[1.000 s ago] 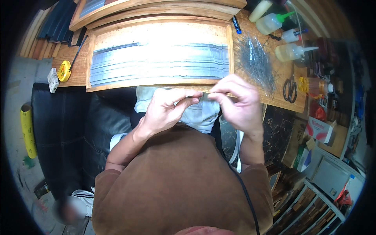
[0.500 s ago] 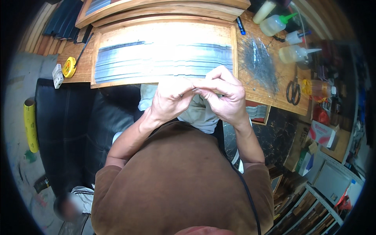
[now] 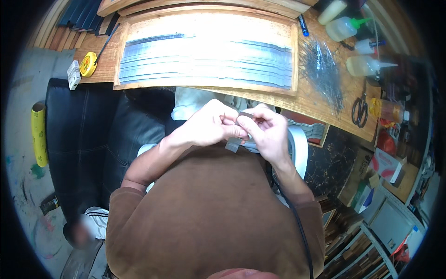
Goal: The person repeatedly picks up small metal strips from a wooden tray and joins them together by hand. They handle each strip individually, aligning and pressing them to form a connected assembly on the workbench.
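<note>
In front of my chest, just off the table's near edge, my left hand (image 3: 210,124) and my right hand (image 3: 268,132) pinch a thin grey strip (image 3: 232,145) between thumbs and fingers. Its lower end hangs out below the left fingers, and a darker part shows between the two hands. The fingers cover the middle. Beyond the hands, a shallow wooden tray (image 3: 294,60) lies on the table, with layered grey-blue strips (image 3: 204,65) inside. Glare washes out part of it.
On the wooden table (image 3: 362,123), right of the tray, are a heap of fine dark slivers (image 3: 321,69), black scissors (image 3: 359,111), squeeze bottles (image 3: 341,29) and a blue marker (image 3: 303,25). A yellow tape measure (image 3: 88,65) lies left. A black sofa (image 3: 86,130) stands nearby; a person sits lower left.
Both hands have come down and back from the tray's near edge toward my chest. The grey strip between them now shows more fully. The view has shifted slightly.
</note>
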The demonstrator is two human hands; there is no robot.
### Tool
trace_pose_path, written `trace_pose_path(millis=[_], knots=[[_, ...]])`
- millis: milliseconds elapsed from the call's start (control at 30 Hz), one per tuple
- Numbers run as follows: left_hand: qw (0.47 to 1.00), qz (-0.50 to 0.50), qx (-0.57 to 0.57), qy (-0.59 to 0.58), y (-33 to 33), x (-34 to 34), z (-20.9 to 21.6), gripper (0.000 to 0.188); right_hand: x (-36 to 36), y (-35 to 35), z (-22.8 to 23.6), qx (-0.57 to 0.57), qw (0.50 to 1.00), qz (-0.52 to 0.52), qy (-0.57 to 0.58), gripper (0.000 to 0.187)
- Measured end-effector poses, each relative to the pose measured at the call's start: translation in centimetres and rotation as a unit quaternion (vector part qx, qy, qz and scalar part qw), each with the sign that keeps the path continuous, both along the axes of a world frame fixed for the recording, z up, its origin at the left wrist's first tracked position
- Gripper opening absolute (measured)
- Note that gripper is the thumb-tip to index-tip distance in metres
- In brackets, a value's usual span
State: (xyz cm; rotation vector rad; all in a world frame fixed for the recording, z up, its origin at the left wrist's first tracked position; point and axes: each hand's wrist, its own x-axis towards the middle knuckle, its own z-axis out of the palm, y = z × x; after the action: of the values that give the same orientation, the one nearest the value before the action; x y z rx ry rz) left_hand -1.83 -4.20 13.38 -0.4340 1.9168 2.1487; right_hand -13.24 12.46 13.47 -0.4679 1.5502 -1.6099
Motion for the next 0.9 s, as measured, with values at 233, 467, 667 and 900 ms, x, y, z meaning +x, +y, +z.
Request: trace_pose_path(millis=[233,467,667,900], knots=[[0.978,0.084,0.183,-0.050,-0.5,-0.5,-6.7,0.020,-0.7,-1.1,-7.2,0.005,0.980,-0.028,-0.195,0.020],[0.987,0.125,-0.084,0.060,0.8,1.7,-5.2,0.018,1.0,-0.8,-4.7,-0.032,0.993,-0.003,0.110,0.016],[0.952,0.175,-0.193,0.162,2.5,4.6,-5.1,0.016,0.9,-1.0,-2.9,-0.076,0.972,0.087,0.205,0.017],[0.959,0.163,-0.183,0.141,2.5,5.3,-3.7,0.020,0.7,-1.0,-2.4,-0.074,0.974,0.130,0.168,0.020]])
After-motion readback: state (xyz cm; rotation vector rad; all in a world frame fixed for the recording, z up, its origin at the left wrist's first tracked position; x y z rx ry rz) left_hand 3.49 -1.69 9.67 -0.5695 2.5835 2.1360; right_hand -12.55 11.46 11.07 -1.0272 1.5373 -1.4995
